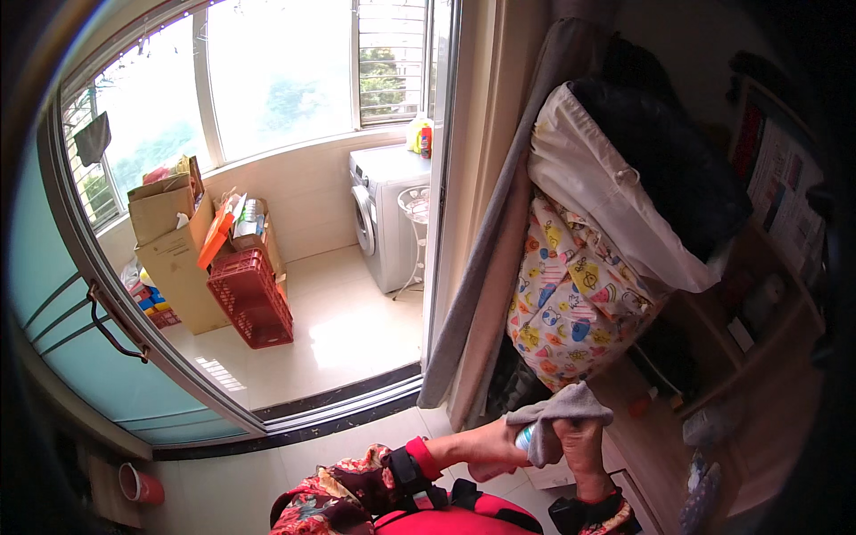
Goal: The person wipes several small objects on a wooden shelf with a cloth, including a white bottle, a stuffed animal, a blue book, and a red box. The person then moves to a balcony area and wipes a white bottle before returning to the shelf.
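My left hand (505, 449) is closed around a small white object with teal stripes (525, 438), perhaps a bottle or can. Most of that object is hidden by my fingers and a grey cloth (565, 409). The cloth drapes over the top of the object and hangs down beside it. My right hand (580, 435) grips the cloth from the right side, close against my left hand. Beyond both hands rises a large bundle in patterned fabric (568, 301).
A grey curtain (491, 261) hangs beside the bundle. Left of it, a sliding glass door (87, 348) stands partly open onto a balcony. There are cardboard boxes (177, 267), a red plastic crate (254, 301) and a washing machine (391, 221). A red bin (142, 484) sits lower left.
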`<state>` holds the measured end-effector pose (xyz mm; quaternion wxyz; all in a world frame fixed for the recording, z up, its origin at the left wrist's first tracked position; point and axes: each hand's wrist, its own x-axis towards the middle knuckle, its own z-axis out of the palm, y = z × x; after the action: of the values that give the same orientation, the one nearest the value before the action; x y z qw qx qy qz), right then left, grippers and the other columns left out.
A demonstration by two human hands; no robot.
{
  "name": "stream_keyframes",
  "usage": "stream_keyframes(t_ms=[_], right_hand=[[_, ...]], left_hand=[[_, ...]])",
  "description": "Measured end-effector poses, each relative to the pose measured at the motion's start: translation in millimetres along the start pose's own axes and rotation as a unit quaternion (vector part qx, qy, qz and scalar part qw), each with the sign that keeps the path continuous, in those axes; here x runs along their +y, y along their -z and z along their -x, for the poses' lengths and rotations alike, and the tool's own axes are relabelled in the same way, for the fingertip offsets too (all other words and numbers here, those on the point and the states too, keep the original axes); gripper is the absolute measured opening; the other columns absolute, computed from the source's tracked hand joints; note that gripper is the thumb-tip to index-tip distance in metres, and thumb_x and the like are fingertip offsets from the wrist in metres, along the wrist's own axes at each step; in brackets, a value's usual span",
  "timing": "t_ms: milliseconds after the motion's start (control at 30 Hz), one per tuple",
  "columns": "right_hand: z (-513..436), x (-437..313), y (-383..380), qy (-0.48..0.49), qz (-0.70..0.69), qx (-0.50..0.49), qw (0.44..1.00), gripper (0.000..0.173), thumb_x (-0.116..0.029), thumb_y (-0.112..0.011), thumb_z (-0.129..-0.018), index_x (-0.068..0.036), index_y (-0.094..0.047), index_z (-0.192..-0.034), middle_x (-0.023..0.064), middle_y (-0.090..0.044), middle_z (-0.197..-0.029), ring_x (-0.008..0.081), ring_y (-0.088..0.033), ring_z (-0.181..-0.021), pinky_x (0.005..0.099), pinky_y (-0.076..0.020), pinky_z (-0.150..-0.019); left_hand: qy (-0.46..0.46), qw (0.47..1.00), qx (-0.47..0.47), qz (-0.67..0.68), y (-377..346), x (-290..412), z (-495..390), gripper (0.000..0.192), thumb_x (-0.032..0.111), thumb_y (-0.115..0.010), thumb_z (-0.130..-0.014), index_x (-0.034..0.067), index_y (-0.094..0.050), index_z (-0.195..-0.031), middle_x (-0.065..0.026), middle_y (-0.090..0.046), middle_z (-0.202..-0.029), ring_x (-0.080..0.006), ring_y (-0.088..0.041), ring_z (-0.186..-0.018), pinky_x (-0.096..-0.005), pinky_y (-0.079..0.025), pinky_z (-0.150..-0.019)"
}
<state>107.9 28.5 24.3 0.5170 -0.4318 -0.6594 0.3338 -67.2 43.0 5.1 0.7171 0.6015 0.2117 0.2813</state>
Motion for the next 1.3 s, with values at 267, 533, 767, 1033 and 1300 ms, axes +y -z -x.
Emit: stream_keyframes(t_ms=[267, 533, 767, 1033, 1300], right_hand=[[-2.4, 26.3, -1.6, 0.088, 0.261, 0.049, 0.960, 0.013, -0.012, -0.062, -0.080, -0.002, -0.063, -0.089, 0.0166, -0.063, -0.083, 0.0345, -0.062, -0.080, 0.0401, -0.0481, -0.071], [-14.9, 22.0, 1.9, 0.022, 0.073, -0.038, 0.996, 0.008, -0.005, -0.056, -0.083, -0.001, -0.063, -0.085, 0.0065, -0.065, -0.079, 0.0175, -0.062, -0.074, 0.0327, -0.0490, -0.067], [-34.6, 55.8, -20.4, -0.067, -0.008, -0.054, 0.996, 0.006, -0.003, -0.055, -0.084, -0.001, -0.059, -0.087, 0.0070, -0.063, -0.079, 0.0147, -0.059, -0.077, 0.0296, -0.0473, -0.068], [-63.5, 77.9, -49.4, -0.136, -0.156, -0.078, 0.975, 0.013, -0.011, -0.053, -0.082, 0.000, -0.057, -0.075, -0.0021, -0.055, -0.070, 0.0076, -0.050, -0.058, 0.0255, -0.0439, -0.051], [-92.7, 62.8, -72.3, -0.169, -0.276, -0.134, 0.937, 0.022, -0.018, -0.057, -0.087, -0.005, -0.055, -0.069, 0.0003, -0.052, -0.054, 0.0089, -0.047, -0.038, 0.0239, -0.0349, -0.033]], left_hand=[[-0.082, 0.830, 0.193, -0.517, 7.8, -17.8, -11.1, 0.036, 0.022, -0.069, -0.069, 0.005, -0.044, -0.086, -0.0173, -0.060, -0.073, -0.0389, -0.060, -0.073, -0.0468, -0.047, -0.060], [0.080, 0.992, -0.075, 0.064, 33.0, -22.8, 17.5, 0.062, 0.033, -0.071, -0.080, 0.001, -0.040, -0.123, -0.0081, -0.059, -0.087, -0.0158, -0.061, -0.065, -0.0279, -0.052, -0.056], [0.135, 0.983, 0.121, 0.002, 18.7, -40.9, 44.2, 0.052, 0.029, -0.071, -0.078, 0.004, -0.044, -0.115, -0.0103, -0.059, -0.080, -0.0175, -0.061, -0.068, -0.0307, -0.050, -0.055], [-0.016, 0.759, 0.406, -0.508, 18.9, -35.4, 33.2, 0.044, 0.021, -0.073, -0.069, 0.007, -0.049, -0.103, -0.0150, -0.060, -0.084, -0.0353, -0.062, -0.077, -0.0431, -0.049, -0.063], [0.120, 0.940, 0.272, 0.165, 31.6, -12.5, 49.7, 0.041, 0.022, -0.072, -0.080, 0.006, -0.049, -0.111, -0.0050, -0.058, -0.075, -0.0137, -0.058, -0.054, -0.0251, -0.048, -0.048]])
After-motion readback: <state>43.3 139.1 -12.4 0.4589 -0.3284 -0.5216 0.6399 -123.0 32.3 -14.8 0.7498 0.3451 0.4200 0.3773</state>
